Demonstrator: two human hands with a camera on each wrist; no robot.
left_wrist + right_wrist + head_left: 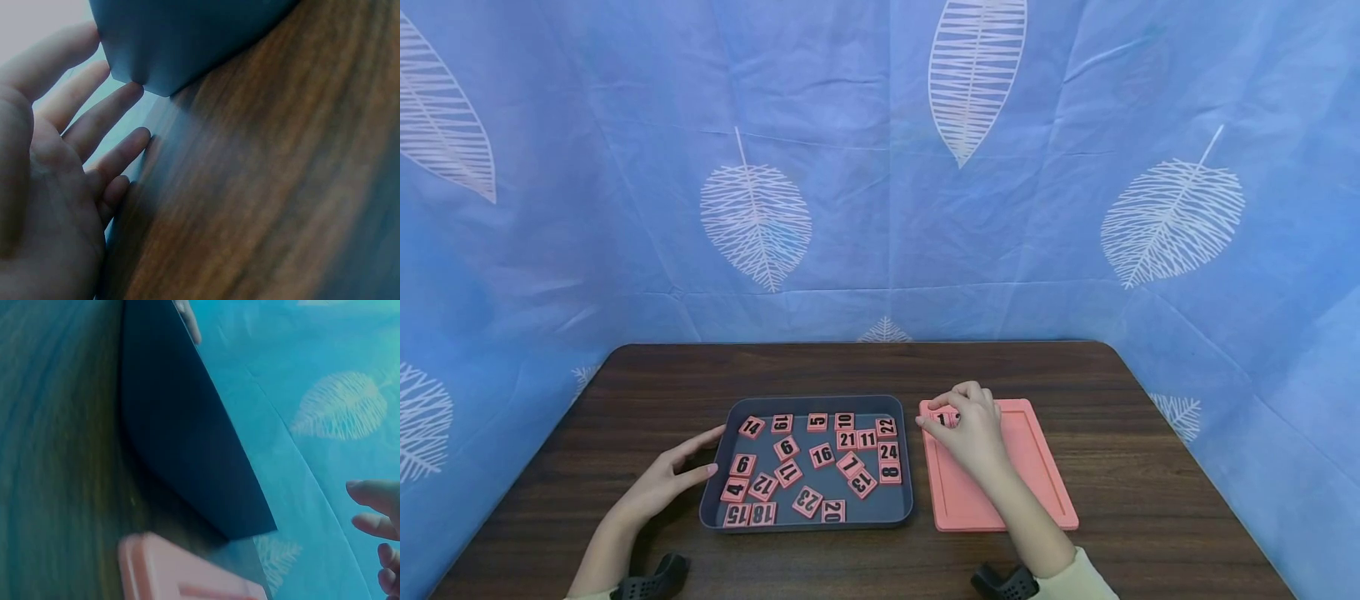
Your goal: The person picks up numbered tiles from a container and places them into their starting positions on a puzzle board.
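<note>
Number tile "1" (941,420) lies in far left corner of pink board (1033,467), second tile (957,419) beside it, part hidden

Tiles probably light, stiff, maybe slick, hardly fragile; best pinched by opposite edges

Right hand (973,433) over that corner, thumb and index bent, tips slightly apart; cannot tell if anything gripped

Loose tiles (822,455) scattered in grey tray (868,507) left of board

Left hand (658,483) spread, fingertips touching tray side, nothing held

Dark wood table (1127,467) beneath, blue leaf-print cloth (880,208) behind
</note>
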